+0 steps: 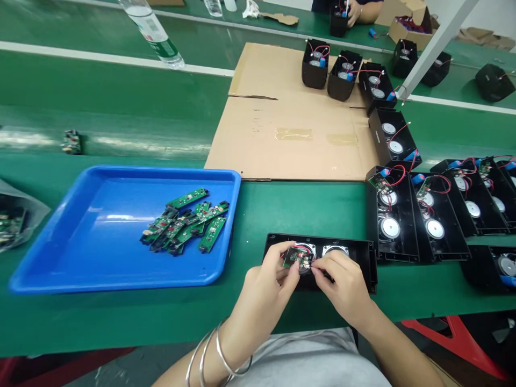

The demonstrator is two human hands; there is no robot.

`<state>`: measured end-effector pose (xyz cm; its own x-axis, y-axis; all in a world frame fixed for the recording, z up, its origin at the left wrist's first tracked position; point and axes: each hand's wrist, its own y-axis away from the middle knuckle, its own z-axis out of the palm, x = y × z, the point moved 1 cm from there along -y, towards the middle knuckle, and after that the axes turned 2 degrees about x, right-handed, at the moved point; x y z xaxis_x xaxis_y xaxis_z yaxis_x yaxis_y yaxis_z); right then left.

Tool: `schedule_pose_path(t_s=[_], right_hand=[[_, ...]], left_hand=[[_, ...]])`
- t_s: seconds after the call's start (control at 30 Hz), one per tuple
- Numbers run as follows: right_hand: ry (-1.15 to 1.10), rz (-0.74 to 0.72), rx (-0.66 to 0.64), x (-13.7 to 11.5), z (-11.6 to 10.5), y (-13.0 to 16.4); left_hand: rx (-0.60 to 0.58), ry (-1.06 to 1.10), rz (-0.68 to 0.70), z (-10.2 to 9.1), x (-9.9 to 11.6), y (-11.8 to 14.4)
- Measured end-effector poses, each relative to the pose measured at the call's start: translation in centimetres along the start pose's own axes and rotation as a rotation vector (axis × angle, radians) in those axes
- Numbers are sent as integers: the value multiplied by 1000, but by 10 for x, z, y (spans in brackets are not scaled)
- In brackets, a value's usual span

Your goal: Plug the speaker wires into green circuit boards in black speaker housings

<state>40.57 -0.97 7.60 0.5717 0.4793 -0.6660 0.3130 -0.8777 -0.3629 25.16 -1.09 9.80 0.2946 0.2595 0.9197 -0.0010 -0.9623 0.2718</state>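
Note:
My left hand (269,279) is closed on the edge of a small green circuit board (293,257), with the thumb low on it. Fingertips of my right hand (342,279) pinch together at the board's right edge, by a pale connector. What they hold is too small to make out. Beneath both hands a black speaker housing (358,258) lies lengthwise on the bench, two round speakers set in it. Red wire shows beside the board. The hands cover part of the housing and its speakers.
To the left, a blue tray (100,285) holds several loose circuit boards (189,223). Wired speaker housings (397,215) line the right side. A flat cardboard sheet (290,113) lies ahead, a water bottle (157,35) beyond the tray. Across the bench another person's hand (355,12) holds a housing.

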Motion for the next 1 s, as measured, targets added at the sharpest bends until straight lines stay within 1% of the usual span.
schedule_pose_path(t_s=[0.17,0.33,0.4,0.5,0.63,0.77,0.9,1.0], right_hand=[[73,-85,28,2,2,5],[209,-200,30,-4,3,3],[253,-225,42,-6,3,3],[271,-206,45,-5,4,2],[215,-178,-10,-3,3,1],[195,-177,-37,-4,1,-1],[212,-164,-27,-5,4,-1],[195,-133,-45,-5,3,0]], left_hand=[[-36,6,-9,-1,4,-6],[-48,35,-46,2,3,-8],[-44,51,-56,3,2,-6],[-45,79,-42,5,1,-3],[-66,147,-23,3,1,-1],[-92,220,-73,0,0,-4],[-60,304,-132,-1,-1,-7],[-56,297,-136,0,-2,-6]])
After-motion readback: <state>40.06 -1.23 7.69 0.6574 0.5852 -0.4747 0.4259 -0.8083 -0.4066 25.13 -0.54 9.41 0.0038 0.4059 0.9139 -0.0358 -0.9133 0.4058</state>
